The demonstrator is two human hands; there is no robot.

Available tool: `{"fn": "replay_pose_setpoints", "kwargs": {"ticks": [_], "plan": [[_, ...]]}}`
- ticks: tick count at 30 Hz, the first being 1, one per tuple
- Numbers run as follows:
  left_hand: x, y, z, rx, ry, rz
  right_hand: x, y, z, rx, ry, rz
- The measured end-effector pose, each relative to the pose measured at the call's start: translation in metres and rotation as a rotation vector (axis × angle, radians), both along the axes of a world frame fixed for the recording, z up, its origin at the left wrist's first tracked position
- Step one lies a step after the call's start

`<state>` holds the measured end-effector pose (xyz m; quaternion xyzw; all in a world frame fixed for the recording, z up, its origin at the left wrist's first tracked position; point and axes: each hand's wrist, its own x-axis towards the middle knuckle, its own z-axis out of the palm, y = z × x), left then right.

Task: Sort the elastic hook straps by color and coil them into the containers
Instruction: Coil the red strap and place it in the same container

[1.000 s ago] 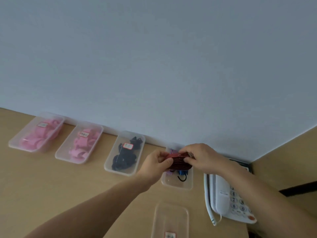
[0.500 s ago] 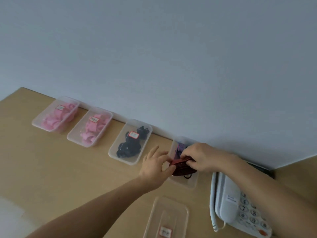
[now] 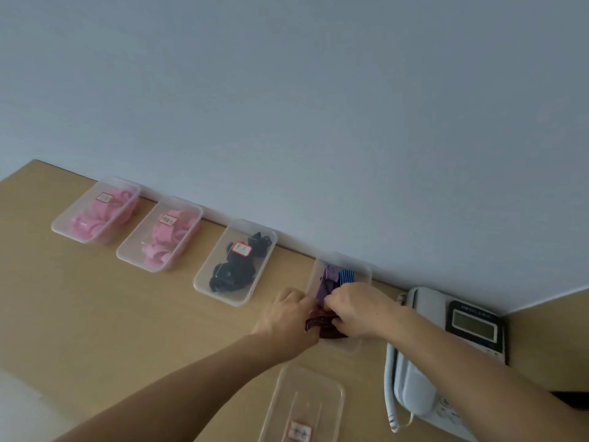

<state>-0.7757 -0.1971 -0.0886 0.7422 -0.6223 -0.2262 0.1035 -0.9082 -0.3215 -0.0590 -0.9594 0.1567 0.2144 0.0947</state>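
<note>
A coiled dark red strap (image 3: 320,324) lies at the near end of a clear container (image 3: 349,345) against the wall. My left hand (image 3: 287,317) and my right hand (image 3: 357,309) both press on the coil from either side. Purple and blue striped straps (image 3: 334,277) fill the far end of that container. To the left stand a container of black straps (image 3: 234,266) and two containers of pink straps (image 3: 162,236) (image 3: 95,212). The lower part of the red coil is hidden by my fingers.
A clear lid or container with a red-edged label (image 3: 306,406) lies on the wooden table (image 3: 95,314) near me. A grey desk telephone (image 3: 446,352) sits at the right, its coiled cord beside the container. A pale wall backs the table.
Both hands have lowered the red coil from above the container down into its near end. The view has swung so the containers sit further right and higher.
</note>
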Motion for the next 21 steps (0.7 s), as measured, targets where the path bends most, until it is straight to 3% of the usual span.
{"fn": "replay_pose_setpoints", "kwargs": {"ticks": [7, 10, 12, 17, 21], "plan": [[0.001, -0.009, 0.003, -0.013, -0.068, -0.009, -0.009, 0.003, 0.002, 0.086, -0.068, -0.087], [0.001, -0.007, 0.001, -0.035, -0.097, -0.009, -0.022, -0.002, 0.01, 0.184, -0.239, -0.15], [0.0, -0.006, 0.001, -0.08, -0.114, -0.048, -0.035, -0.007, 0.017, 0.144, -0.32, -0.205], [-0.008, -0.011, 0.005, -0.197, -0.131, -0.196, -0.061, -0.016, 0.024, 0.059, -0.169, -0.311], [-0.009, -0.013, 0.001, -0.171, -0.138, -0.175, -0.059, -0.017, 0.02, 0.027, -0.186, -0.293]]}}
